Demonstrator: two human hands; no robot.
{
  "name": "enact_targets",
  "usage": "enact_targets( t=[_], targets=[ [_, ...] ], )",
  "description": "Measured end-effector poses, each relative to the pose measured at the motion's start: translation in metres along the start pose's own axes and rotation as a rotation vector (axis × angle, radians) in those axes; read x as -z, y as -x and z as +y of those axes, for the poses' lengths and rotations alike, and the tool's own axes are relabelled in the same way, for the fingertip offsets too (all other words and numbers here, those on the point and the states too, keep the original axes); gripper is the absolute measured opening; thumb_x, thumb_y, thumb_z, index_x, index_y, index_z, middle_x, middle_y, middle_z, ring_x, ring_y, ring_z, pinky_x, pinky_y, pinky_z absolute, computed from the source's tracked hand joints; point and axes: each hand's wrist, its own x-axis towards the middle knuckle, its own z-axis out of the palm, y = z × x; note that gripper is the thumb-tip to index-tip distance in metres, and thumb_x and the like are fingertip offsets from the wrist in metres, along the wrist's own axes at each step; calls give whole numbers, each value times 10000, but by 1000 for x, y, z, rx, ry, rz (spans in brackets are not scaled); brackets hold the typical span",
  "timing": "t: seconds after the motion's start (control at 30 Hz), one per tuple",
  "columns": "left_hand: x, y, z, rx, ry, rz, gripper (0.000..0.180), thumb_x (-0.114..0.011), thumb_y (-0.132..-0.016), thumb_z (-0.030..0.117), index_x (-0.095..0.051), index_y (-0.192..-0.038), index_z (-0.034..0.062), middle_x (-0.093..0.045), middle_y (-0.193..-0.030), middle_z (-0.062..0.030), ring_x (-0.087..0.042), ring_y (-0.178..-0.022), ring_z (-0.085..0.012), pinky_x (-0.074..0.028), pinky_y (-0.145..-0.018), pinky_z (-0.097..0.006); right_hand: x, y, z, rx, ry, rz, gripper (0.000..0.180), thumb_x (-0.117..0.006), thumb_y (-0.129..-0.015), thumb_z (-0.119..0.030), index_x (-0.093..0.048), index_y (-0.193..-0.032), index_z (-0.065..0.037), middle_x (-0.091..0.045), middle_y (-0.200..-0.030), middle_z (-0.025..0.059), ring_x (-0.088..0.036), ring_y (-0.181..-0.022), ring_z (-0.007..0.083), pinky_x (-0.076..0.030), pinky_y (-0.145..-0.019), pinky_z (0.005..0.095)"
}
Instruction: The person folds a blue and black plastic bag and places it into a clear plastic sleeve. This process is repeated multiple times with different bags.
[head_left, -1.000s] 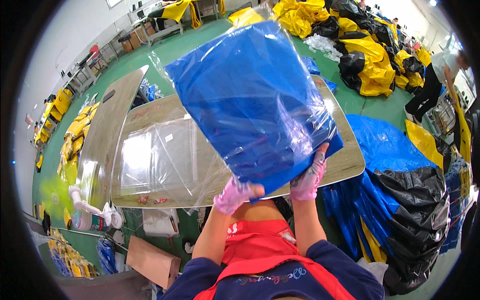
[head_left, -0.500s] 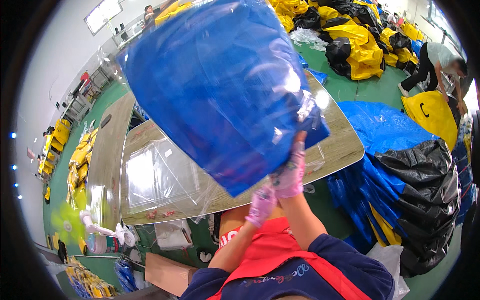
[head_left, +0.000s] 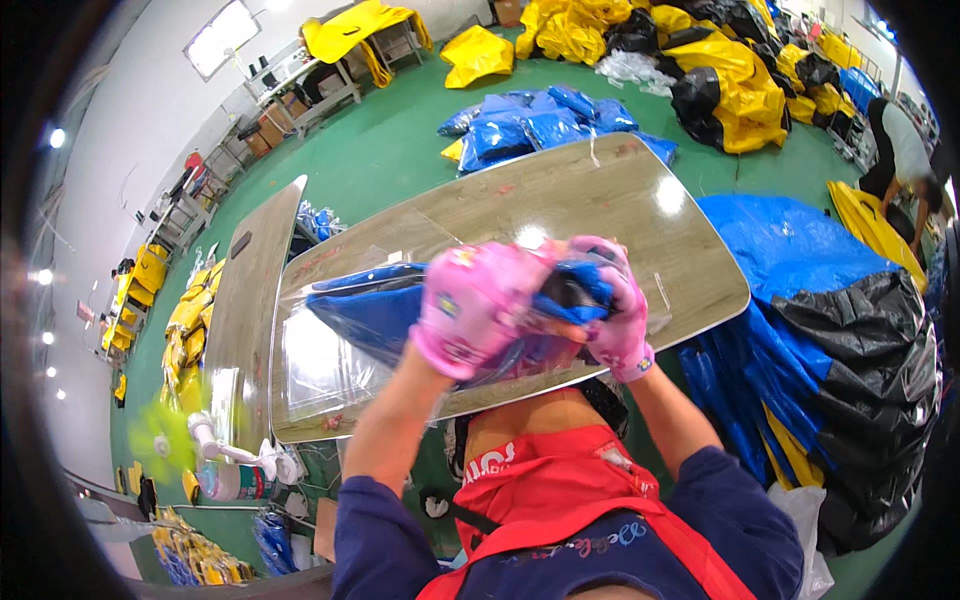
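Note:
A folded blue plastic sheet in a clear bag is held low over the wood-grain table, its long side pointing left. My left hand, in a pink patterned glove, is closed over the middle of the package. At the package's right end my right hand, gloved alike, curls its fingers around a bunched blue and dark part. Both hands hide much of the package between them. Flat clear plastic bags lie on the table's left part, partly under it.
Packed blue bundles are piled on the green floor past the table. A big heap of blue and black sheeting stands at the right. A second table and a green fan are at the left. A person bends over yellow sheeting at far right.
The blue package, raised high and facing me before, has come down close to the table and tipped flatter. My left hand has moved up and onto it; my right hand grips its right end.

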Motion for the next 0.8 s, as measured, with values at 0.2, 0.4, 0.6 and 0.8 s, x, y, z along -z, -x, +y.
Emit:
enact_targets(
  t=[0.2,0.4,0.6,0.8],
  targets=[
    [-29,20,31,74,-200,705,489,-611,-851,305,-528,-1300,127,-590,-1240,-134,-581,-1103,-256,-455,-939,-345,-14,19,-15,-412,-449,621,389,-710,-852,-135,-596,-1205,-18,-592,-1247,87,-605,-1021,166,-485,-924,318],
    [-167,73,81,590,1137,211,449,-584,-866,103,-493,-1298,25,-601,-1180,-165,-606,-1014,-274,-488,-858,-348,-42,-8,-9,-736,-516,936,300,-659,-914,-158,-580,-1183,-53,-634,-1022,11,-560,-838,110,-456,-766,253],
    [-48,76,54,210,425,363,680,-672,-810,384,-464,-1312,-24,-562,-1236,-225,-560,-1117,-345,-439,-951,-436,21,-65,-22,-190,-87,382,321,-810,-762,-145,-625,-1007,-50,-659,-991,61,-626,-808,175,-498,-782,272],
    [18,43,-33,127,82,419,571,-845,-636,270,-631,-1128,72,-660,-943,-107,-654,-858,-276,-496,-778,-374,28,-89,-77,298,257,-49,625,-896,-585,-362,-598,-1077,-116,-572,-1061,90,-576,-947,254,-461,-814,372]
  ],
)
